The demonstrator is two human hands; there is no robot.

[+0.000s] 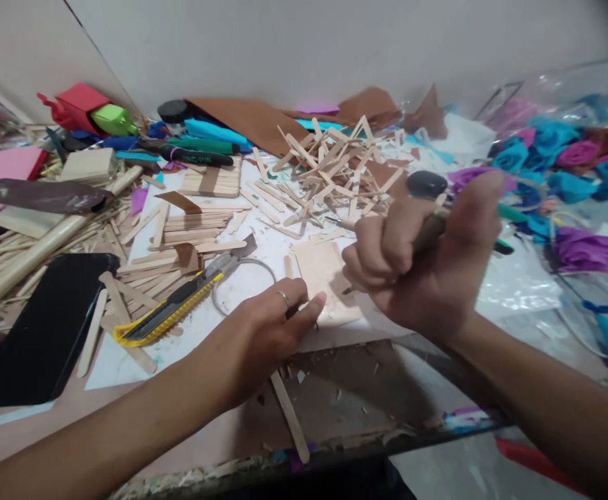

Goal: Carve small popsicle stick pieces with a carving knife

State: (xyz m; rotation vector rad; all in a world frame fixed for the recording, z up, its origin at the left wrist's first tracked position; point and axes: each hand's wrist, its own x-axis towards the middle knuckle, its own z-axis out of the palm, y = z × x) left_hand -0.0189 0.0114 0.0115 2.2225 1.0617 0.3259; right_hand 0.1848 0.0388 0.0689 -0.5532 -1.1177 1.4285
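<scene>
Beside the left edge of a flat pale wooden square [330, 278], my left hand [270, 326] is closed with its fingers curled. Whatever it pinches, if anything, is hidden. A wooden craft stick [289, 417] juts out from below this hand over the table edge. Above the square's right side, my right hand [413, 264] is raised, its fingers wrapped round a tool with a dark rounded end [426, 184]. Most of that tool is hidden in the fist. A yellow utility knife [173, 305] lies left of my left hand, blade end near a wire ring [244, 285].
A heap of craft sticks [335, 167] stands at the back, with stacked sticks [194, 226] to its left. A black phone [46, 326] lies at the left. Blue, pink and purple paper flowers [559, 153] crowd the right. White paper [121, 361] covers part of the table.
</scene>
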